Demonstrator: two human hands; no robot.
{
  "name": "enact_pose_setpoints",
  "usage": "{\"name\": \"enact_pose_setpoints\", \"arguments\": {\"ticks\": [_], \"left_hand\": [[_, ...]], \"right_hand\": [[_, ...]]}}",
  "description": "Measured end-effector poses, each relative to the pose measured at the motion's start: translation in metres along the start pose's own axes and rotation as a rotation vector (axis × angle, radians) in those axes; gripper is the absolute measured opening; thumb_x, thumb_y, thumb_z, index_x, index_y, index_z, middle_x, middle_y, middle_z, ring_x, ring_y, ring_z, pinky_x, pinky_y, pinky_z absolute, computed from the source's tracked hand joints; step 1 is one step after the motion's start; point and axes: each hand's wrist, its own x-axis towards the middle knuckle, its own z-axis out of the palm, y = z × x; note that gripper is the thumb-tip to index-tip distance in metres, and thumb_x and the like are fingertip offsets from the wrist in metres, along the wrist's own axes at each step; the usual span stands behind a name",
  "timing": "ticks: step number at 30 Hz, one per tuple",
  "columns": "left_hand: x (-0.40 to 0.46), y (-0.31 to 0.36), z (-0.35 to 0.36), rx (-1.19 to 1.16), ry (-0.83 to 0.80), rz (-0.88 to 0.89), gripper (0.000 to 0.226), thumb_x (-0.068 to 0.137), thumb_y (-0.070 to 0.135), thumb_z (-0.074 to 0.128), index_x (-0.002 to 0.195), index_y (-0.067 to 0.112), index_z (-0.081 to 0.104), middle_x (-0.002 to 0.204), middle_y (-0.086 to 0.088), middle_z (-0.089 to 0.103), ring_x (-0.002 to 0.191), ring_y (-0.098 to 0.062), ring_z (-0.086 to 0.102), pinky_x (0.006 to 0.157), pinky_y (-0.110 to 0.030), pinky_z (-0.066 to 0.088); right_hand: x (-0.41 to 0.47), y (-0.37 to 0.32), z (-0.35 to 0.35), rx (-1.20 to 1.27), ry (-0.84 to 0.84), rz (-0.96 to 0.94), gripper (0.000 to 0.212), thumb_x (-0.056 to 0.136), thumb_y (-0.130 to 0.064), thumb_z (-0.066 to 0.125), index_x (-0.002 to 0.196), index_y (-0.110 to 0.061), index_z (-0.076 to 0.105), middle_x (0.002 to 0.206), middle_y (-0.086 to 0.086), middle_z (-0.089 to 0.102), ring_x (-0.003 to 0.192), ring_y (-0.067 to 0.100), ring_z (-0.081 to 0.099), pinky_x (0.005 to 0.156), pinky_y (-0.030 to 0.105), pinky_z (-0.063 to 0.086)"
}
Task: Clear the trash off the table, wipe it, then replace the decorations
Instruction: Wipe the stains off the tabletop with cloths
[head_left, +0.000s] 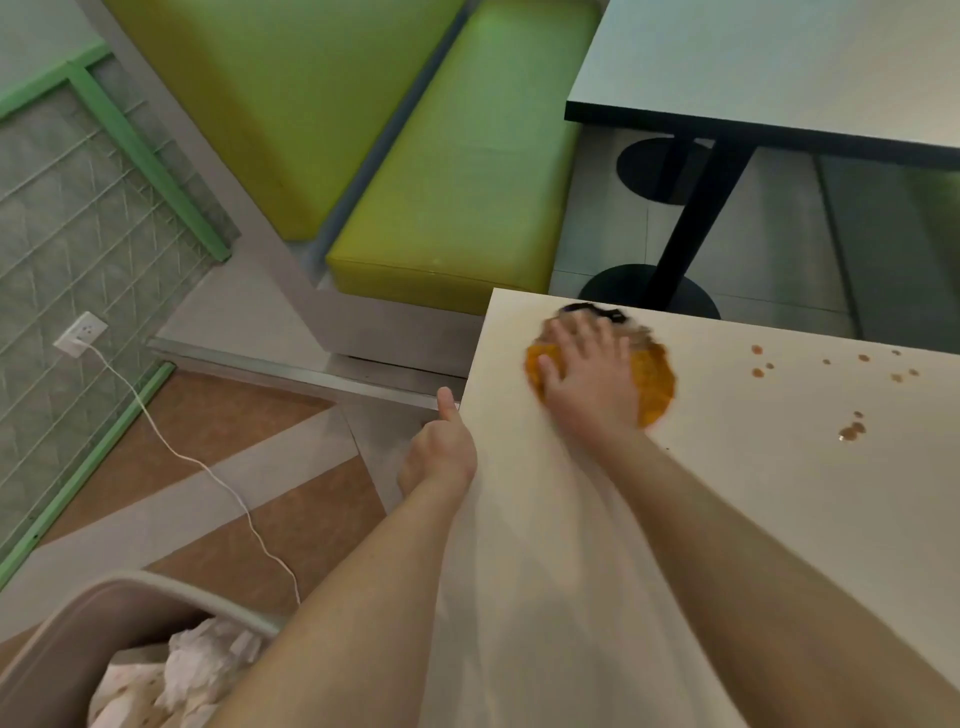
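My right hand lies flat with spread fingers on an orange cloth near the far left corner of the white table. The hand and cloth are motion-blurred. A dark strip shows at the cloth's far edge. Brown spill drops and smaller spots dot the table to the right of the cloth. My left hand grips the table's left edge, thumb on top and fingers underneath.
A grey bin with crumpled white paper stands at the lower left on the floor. Green bench cushions lie beyond the table. Another grey table on a black leg stands at the upper right. A white cable crosses the floor.
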Motion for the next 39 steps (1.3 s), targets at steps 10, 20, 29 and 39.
{"name": "enact_pose_setpoints", "arguments": {"ticks": [10,20,29,39], "left_hand": [[-0.006,0.001,0.001,0.068,0.059,0.009,0.084,0.1,0.057,-0.002,0.125,0.007,0.061,0.125,-0.014,0.062,0.118,-0.031,0.054,0.082,-0.036,0.031],[-0.014,0.008,-0.002,0.037,0.28,0.089,0.045,0.106,0.035,0.017,0.121,0.007,0.05,0.124,-0.018,0.058,0.116,-0.035,0.053,0.085,-0.04,0.036],[-0.075,0.027,0.033,0.12,0.315,0.729,0.037,0.101,0.048,0.039,0.098,0.023,0.066,0.103,0.007,0.059,0.099,-0.015,0.045,0.083,-0.031,0.033],[-0.136,0.084,0.103,0.314,0.159,1.009,0.039,0.098,0.015,0.051,0.133,0.033,0.054,0.131,0.01,0.055,0.12,-0.013,0.045,0.097,-0.028,0.034]], "right_hand": [[-0.058,0.038,0.0,0.037,0.021,-0.082,0.05,0.106,-0.042,0.019,0.155,-0.034,0.019,0.164,-0.012,0.009,0.151,0.01,-0.002,0.122,0.033,-0.004],[-0.126,0.061,-0.01,0.077,-0.025,-0.151,0.062,0.097,-0.049,0.002,0.155,-0.036,0.018,0.162,-0.018,0.004,0.149,0.004,-0.009,0.12,0.028,-0.01],[-0.132,0.075,-0.021,0.113,-0.011,-0.046,0.064,0.096,-0.048,0.006,0.154,-0.03,0.025,0.163,-0.011,0.012,0.151,0.011,0.0,0.119,0.03,-0.01],[-0.173,0.206,-0.047,0.233,0.075,-0.065,0.044,0.102,-0.036,0.032,0.141,-0.026,0.051,0.153,-0.012,0.037,0.146,0.004,0.017,0.121,0.027,0.007]]}}
